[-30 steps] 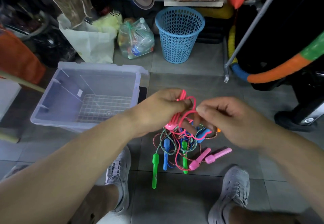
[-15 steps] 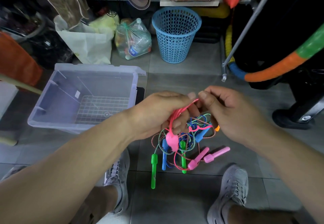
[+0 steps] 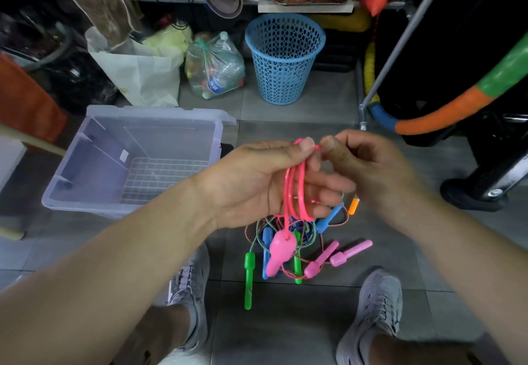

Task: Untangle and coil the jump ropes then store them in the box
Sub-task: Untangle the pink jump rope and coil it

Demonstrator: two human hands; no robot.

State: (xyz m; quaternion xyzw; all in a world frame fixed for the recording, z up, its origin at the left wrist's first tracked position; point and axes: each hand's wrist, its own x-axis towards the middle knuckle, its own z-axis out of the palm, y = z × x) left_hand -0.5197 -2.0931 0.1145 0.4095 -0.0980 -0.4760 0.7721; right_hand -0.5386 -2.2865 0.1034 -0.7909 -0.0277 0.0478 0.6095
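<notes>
My left hand [image 3: 257, 181] holds loops of a pink jump rope [image 3: 297, 187] pinned under the thumb, palm up. One pink handle [image 3: 278, 253] of that rope dangles below the hand. My right hand [image 3: 368, 170] pinches the top of the pink rope beside my left thumb. Beneath both hands, a tangled pile of jump ropes [image 3: 308, 239] lies on the floor, with green, blue, pink and orange handles. The clear plastic box [image 3: 85, 193] stands open on the left with a wire rack inside.
A blue mesh basket [image 3: 284, 58] and bags stand at the back. A metal rack leg [image 3: 363, 119] and a coloured hoop [image 3: 445, 110] are on the right. My two grey shoes [image 3: 374, 310] rest on the tiled floor near the pile.
Both hands have risen a little. The pink rope now hangs in longer loops from my left hand, and its handle has dropped lower.
</notes>
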